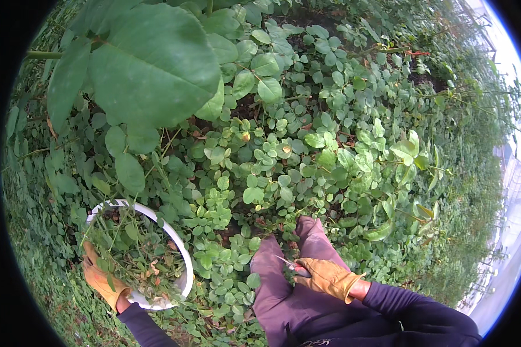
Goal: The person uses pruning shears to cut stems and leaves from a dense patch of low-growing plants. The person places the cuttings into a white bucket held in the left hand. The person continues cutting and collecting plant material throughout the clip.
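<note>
My left hand (pixel 102 275), in a tan work glove, is at the left side of a white bucket (pixel 186 256). Leafy green cuttings (pixel 126 234) lie against its fingers and hide the rim there, so I cannot tell whether it grips the rim or the stems. Green and dried brown leaves fill much of the bucket. Gloved the same way, my right hand (pixel 330 277) is closed around the red handle of pruning shears (pixel 301 270). Their thin metal tip points up and left, in front of my legs, apart from the plants.
Dense low leafy shrubs (pixel 269 160), which look like roses, surround my legs (pixel 282 295). One large leaf (pixel 152 65) hangs close to the camera at upper left. Longer shoots (pixel 408 156) reach out on the right. Pale sheeting (pixel 508 225) runs along the right edge.
</note>
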A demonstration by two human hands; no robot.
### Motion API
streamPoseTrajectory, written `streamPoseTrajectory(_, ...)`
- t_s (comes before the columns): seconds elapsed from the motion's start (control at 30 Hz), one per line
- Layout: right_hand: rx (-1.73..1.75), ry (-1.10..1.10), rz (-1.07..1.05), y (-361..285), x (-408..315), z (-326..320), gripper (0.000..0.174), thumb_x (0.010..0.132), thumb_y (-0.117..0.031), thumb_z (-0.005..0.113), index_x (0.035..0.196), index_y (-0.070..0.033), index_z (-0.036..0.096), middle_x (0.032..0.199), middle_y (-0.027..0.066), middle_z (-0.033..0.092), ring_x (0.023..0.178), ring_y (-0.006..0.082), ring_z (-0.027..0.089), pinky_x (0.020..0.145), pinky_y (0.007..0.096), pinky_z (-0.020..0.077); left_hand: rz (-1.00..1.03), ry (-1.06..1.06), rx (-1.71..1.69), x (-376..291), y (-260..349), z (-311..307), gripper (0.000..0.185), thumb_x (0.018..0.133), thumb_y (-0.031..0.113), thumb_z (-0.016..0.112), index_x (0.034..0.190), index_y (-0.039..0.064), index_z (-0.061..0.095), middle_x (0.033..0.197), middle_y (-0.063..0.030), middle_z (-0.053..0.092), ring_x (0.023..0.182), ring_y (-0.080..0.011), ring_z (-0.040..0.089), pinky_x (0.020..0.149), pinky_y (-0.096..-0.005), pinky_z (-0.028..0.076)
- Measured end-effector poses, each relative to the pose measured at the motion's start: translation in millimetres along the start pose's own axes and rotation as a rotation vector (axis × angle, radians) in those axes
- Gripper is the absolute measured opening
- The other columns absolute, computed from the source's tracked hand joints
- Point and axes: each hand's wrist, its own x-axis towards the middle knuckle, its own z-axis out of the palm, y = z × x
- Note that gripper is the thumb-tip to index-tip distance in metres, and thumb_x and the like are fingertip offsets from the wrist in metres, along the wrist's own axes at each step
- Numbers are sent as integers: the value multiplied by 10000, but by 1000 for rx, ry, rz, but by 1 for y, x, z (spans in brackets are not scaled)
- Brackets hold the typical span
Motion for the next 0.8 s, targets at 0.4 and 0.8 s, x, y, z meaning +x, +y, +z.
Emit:
streamPoseTrajectory(0.4,36,-37,106,36,13,-1,499,1064,-458,724,1371,-67,681,1177,231,777,1117,469,731,954,535,561,-471,-191,26,-31,-111,-8,542,1046,495,734,1181,-29,759,949,-132,773,903,-196,745,678,-386,615)
streamPoseTrajectory(0.8,48,272,475,172,8,-135,483,1085,-421,659,1388,-45,662,1288,250,730,1220,434,702,1032,506,554,-531,-361,-197,-114,-1,38,424,1066,380,757,1085,-41,711,836,-104,746,622,-161,688,554,-297,571)
